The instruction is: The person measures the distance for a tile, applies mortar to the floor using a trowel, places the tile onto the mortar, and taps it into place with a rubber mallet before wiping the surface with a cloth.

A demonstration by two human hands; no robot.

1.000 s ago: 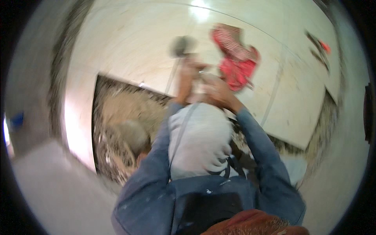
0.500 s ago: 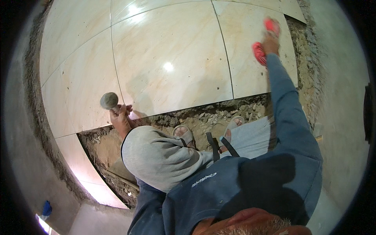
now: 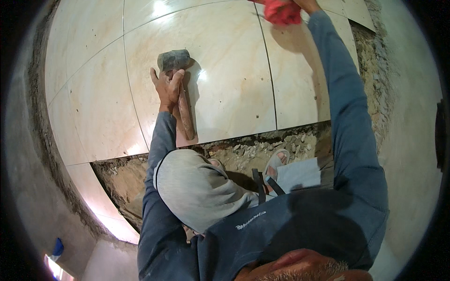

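floor point(image 3: 229, 100): glossy cream tiles, dark joints | dark specks point(image 3: 257, 116) scattered over it | mallet point(image 3: 185, 112) left of middle, on or just above tile | red cloth point(image 3: 282, 13) far right, contact unclear | near: soil point(image 3: 123, 185) strip, rubble point(image 3: 295, 140) on it

Near the rim at eight o'clock, a small blue object point(image 3: 58, 247) shows just above a bright opening point(image 3: 55, 268). A grey left wall point(image 3: 24, 154) curves past nine; a paler right wall point(image 3: 410, 154) fills three, with a dark shape point(image 3: 439, 136) beyond. Loose rubble point(image 3: 367, 61) lines two; bare brown earth point(image 3: 125, 181) lies toward eight.
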